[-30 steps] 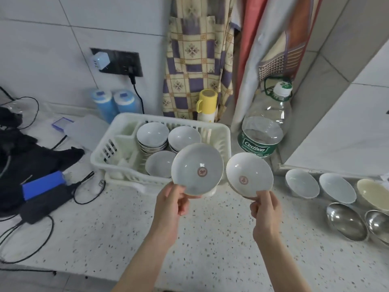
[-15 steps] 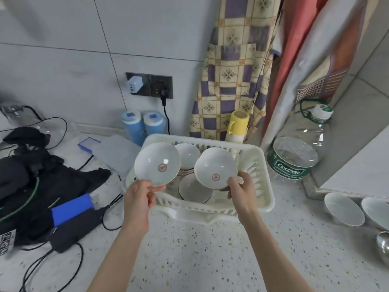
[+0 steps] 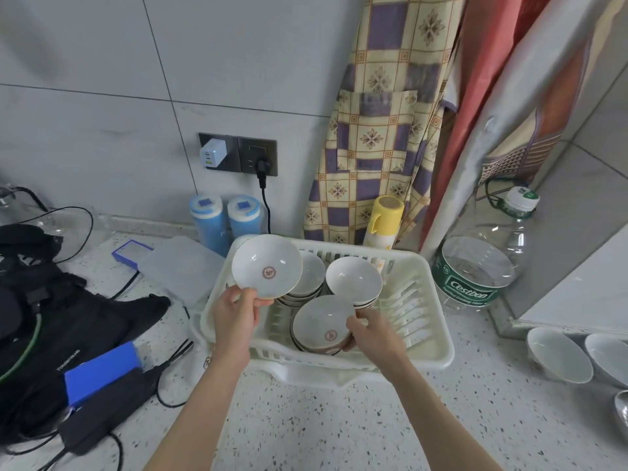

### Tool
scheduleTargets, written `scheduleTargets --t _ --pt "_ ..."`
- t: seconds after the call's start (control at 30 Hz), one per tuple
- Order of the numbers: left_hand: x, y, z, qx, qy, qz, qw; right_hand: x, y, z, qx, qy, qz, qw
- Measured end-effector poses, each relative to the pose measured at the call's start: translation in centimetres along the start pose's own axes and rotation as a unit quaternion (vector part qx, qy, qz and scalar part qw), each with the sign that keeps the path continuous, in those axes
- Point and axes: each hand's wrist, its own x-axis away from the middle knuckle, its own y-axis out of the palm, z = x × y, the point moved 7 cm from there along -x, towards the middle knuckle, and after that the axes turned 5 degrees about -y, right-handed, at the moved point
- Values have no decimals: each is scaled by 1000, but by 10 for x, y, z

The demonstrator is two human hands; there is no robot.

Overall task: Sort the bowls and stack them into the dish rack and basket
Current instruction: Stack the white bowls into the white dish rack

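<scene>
My left hand (image 3: 236,312) grips the near rim of a white bowl with a red emblem (image 3: 266,266), tilted up above the left edge of the white plastic dish rack (image 3: 424,348). My right hand (image 3: 368,333) holds a second emblem bowl (image 3: 321,321) by its right rim, resting on the front stack inside the rack. Two more stacks of white bowls stand behind it, one at the back left (image 3: 311,273) and one at the back right (image 3: 353,278).
Two white bowls (image 3: 557,358) and a steel bowl's edge (image 3: 622,411) lie on the speckled counter at right. A large clear water bottle (image 3: 475,266) stands right of the rack. Black bag, cables and a blue box (image 3: 102,370) crowd the left. Blue containers and a yellow bottle stand behind.
My right hand has lowered its bowl from above the rack onto the front stack. My left hand has carried its bowl right, over the rack's left edge.
</scene>
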Motion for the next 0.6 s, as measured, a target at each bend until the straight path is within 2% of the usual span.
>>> scheduleTargets --t 0.33,0.6 --pt "-10 -1 -9 -17 6 -8 1000 -4 5 3 111 10 -6 994" --pt "-11 1 -9 -82 14 -34 996 -7 11 5 155 -5 -27 988"
